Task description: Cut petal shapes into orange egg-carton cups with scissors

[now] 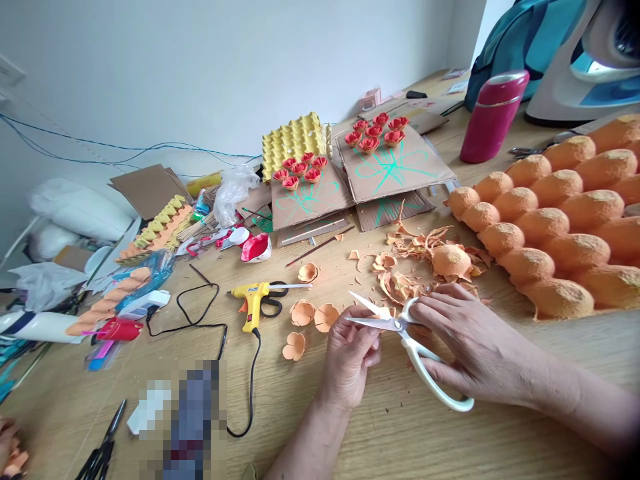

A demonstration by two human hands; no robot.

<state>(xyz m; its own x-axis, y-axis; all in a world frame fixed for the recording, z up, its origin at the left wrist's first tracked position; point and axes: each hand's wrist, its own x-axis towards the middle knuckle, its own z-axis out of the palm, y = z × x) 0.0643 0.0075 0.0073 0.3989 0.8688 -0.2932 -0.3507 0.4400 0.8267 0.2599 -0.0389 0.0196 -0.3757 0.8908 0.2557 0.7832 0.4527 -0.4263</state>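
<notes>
My right hand grips white-handled scissors, their blades spread and pointing left. The blades reach over my left hand, whose thumb and fingers pinch a small piece of orange egg carton, mostly hidden by the fingers and blades. Just left of that hand lie several orange egg-carton cups cut into petals, among them a four-petal cup and a rounder one. Beyond my hands is a heap of orange carton scraps, with an uncut cup in it.
A large orange egg tray stands at right, near a magenta flask. A yellow glue gun and its cord lie at left. Red paper flowers sit on cardboard. At lower left are black scissors and another person's hand.
</notes>
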